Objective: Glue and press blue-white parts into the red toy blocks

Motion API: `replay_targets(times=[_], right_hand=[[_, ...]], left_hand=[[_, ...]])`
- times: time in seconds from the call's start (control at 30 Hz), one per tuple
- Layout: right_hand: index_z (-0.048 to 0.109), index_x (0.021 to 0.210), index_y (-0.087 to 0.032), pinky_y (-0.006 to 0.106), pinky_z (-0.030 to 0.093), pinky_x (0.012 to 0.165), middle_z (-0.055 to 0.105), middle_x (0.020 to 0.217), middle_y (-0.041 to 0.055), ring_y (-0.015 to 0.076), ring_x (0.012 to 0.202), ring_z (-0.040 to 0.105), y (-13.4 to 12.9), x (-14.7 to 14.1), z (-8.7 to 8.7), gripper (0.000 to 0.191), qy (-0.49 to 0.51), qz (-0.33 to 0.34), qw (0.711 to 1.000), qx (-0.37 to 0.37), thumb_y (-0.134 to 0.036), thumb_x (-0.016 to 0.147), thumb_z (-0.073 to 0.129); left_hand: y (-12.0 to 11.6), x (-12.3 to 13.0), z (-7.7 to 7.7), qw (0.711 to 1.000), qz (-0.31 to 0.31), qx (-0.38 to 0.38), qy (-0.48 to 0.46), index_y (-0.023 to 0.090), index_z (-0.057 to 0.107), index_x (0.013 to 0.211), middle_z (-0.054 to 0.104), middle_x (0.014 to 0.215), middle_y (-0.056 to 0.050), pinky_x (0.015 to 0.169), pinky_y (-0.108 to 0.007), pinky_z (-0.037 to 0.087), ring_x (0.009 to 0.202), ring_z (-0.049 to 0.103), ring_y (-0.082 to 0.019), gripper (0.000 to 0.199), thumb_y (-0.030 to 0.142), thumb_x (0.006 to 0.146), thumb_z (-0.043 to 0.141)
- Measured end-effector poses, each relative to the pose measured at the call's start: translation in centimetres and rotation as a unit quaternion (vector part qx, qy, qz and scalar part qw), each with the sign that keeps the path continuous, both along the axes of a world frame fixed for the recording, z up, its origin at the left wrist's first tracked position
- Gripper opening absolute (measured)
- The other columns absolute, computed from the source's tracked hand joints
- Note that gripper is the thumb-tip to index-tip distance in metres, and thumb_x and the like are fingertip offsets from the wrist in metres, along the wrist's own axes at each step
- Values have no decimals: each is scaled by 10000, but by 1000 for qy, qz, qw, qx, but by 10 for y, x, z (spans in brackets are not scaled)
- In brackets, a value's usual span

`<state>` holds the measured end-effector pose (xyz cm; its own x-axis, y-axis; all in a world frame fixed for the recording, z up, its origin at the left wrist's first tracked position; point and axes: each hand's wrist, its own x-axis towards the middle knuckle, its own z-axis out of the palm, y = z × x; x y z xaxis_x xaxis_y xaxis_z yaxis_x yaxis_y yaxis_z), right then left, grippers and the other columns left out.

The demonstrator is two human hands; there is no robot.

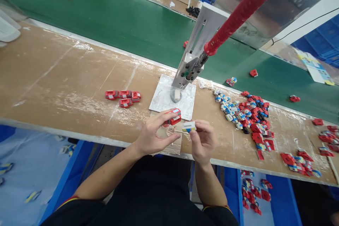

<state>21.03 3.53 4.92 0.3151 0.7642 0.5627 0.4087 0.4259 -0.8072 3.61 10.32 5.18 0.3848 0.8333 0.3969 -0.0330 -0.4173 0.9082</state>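
Note:
My left hand (156, 132) grips a red plastic toy-car part (174, 116) between thumb and fingers, just in front of the press's base plate. Close beside it, my right hand (203, 141) pinches a small white, blue and yellow plastic part (189, 126). The two parts are near each other; a narrow gap shows between them. Behind my hands stands a hand press with a red lever handle (238, 17) and a pale metal base plate (161, 93). A small whitish block (177, 94) sits on a grey round fixture at the plate's middle.
Several red parts (125, 94) lie grouped left of the press. A large pile of red and white-blue parts (251, 113) covers the bench to the right. Beyond runs a green conveyor belt (106, 14) with scattered parts. Blue bins (280, 197) stand below the bench; a person sits across.

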Motion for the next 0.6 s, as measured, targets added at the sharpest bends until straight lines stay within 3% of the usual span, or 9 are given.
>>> replay_targets(times=[0.07, 0.17, 0.3, 0.43, 0.6], right_hand=[[693, 1172, -364, 421, 727, 706, 758, 1035, 68, 256, 941, 802, 0, -2, 2, 207, -19, -24, 999, -11, -246, 1004, 678], [688, 1253, -413, 522, 742, 817, 800, 1088, 50, 296, 1007, 824, 1, -3, -1, 400, -164, -55, 983, 61, -155, 951, 731], [587, 1459, -392, 505, 749, 827, 843, 1145, 46, 296, 1076, 828, 7, 2, -8, 600, -288, -13, 948, 133, -105, 951, 727], [583, 1470, -337, 462, 749, 858, 845, 1194, 57, 270, 1166, 804, 13, 9, -7, 547, -339, 27, 930, 143, -99, 987, 677], [598, 1450, -175, 431, 727, 912, 834, 1208, 129, 284, 1227, 771, 16, 10, 2, 496, -410, 43, 898, 157, -64, 973, 679]], left_hand=[[-1, 0, -1, 1000, 6, -6, 0, 247, 763, 1309, 778, 1351, -135, 981, -417, 683, 1254, 746, -332, 512, 305, 816, 887], [-2, 0, -1, 1000, -8, -20, 8, 239, 737, 1358, 758, 1388, -145, 1021, -422, 664, 1284, 730, -335, 524, 313, 853, 856], [0, 0, 0, 999, -13, -8, 36, 237, 724, 1381, 759, 1386, -139, 1056, -434, 649, 1251, 749, -321, 491, 305, 903, 818], [2, 0, 1, 998, 6, 24, 61, 225, 755, 1302, 793, 1315, -129, 982, -391, 680, 1212, 771, -296, 359, 284, 949, 772], [4, 3, 2, 993, 34, 85, 78, 189, 749, 1261, 811, 1268, -133, 887, -305, 696, 1150, 798, -249, 292, 176, 972, 709]])
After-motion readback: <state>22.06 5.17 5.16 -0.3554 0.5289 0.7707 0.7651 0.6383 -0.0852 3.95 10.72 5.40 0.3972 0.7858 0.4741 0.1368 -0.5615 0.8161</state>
